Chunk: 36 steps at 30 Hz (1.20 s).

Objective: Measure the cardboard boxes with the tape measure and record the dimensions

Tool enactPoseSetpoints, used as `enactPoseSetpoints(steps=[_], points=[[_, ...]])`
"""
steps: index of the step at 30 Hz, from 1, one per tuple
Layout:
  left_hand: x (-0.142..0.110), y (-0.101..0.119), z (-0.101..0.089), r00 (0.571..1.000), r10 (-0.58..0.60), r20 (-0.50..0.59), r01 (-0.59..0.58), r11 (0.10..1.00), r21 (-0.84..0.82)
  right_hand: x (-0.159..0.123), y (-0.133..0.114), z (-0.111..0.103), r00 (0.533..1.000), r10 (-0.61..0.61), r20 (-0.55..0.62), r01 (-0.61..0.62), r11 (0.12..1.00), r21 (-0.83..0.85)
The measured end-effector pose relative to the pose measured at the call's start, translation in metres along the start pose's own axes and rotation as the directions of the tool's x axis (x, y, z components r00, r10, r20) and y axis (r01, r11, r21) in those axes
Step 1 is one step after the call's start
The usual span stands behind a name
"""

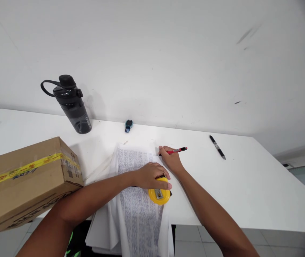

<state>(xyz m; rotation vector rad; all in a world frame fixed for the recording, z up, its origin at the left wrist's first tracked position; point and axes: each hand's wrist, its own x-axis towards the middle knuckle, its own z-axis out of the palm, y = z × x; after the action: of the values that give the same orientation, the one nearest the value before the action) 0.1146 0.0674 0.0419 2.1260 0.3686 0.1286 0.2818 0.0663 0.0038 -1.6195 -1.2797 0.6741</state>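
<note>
A long sheet of paper [141, 214] covered in dense rows of blue-grey marks lies over the table and hangs past its front edge. My left hand [152, 175] rests on the sheet, its fingers closed round a yellow tape measure [158, 200] with a metal clip on its face. Just beyond, at the sheet's upper right edge, my right hand [170, 159] grips a red pen [178, 150]. The pen's tip points left, close to the paper's edge; whether it touches cannot be made out.
At the left a cardboard box [26, 189] with yellow tape sits beside my left forearm. A dark water bottle [73, 107] stands near the wall, with a small watch [128, 125] to its right. Another pen [217, 147] lies on the white table [249, 192].
</note>
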Motion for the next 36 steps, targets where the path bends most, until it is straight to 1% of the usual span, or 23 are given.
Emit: enactPoseSetpoints(steps=[4, 8, 15, 20, 25, 28, 30, 33, 34, 36], points=[[0.000, 0.000, 0.000, 1.000, 0.001, -0.004, -0.001, 1.000, -0.005, -0.001, -0.002, 0.000, 1.000, 0.003, -0.029, -0.003, 1.000, 0.005], [0.001, -0.001, 0.000, 1.000, 0.007, 0.003, -0.007, 1.000, 0.002, -0.001, -0.001, 0.000, 1.000, 0.013, -0.014, -0.013, 1.000, 0.006], [0.001, -0.002, 0.000, 1.000, 0.003, 0.000, -0.003, 1.000, 0.005, -0.001, 0.001, -0.001, 1.000, 0.016, -0.022, -0.015, 1.000, 0.011], [0.000, 0.002, -0.001, 1.000, 0.005, -0.002, -0.005, 1.000, 0.009, 0.001, 0.001, -0.003, 0.994, 0.012, -0.105, -0.010, 1.000, 0.022], [0.000, 0.002, -0.001, 1.000, 0.021, -0.016, -0.020, 1.000, 0.017, 0.002, -0.001, -0.002, 0.991, -0.021, -0.132, 0.022, 1.000, 0.006], [-0.002, 0.002, -0.003, 1.000, 0.011, -0.004, -0.010, 0.999, 0.043, 0.003, 0.002, -0.001, 0.977, -0.118, -0.180, 0.112, 0.993, -0.041], [-0.004, 0.005, -0.007, 0.999, -0.024, 0.031, 0.021, 0.997, 0.071, 0.005, 0.008, -0.002, 0.966, -0.172, -0.192, 0.152, 0.982, -0.115], [-0.010, 0.017, -0.013, 0.993, -0.072, 0.089, 0.057, 0.986, 0.156, 0.009, 0.015, -0.004, 0.969, -0.157, -0.191, 0.114, 0.970, -0.217], [-0.014, 0.022, -0.014, 0.994, -0.067, 0.080, 0.048, 0.974, 0.220, 0.009, 0.016, -0.004, 0.969, -0.160, -0.186, 0.116, 0.967, -0.227], [-0.026, 0.034, -0.013, 1.000, -0.017, 0.001, 0.015, 0.911, 0.411, 0.009, 0.015, -0.004, 0.967, -0.216, -0.132, 0.184, 0.958, -0.221]])
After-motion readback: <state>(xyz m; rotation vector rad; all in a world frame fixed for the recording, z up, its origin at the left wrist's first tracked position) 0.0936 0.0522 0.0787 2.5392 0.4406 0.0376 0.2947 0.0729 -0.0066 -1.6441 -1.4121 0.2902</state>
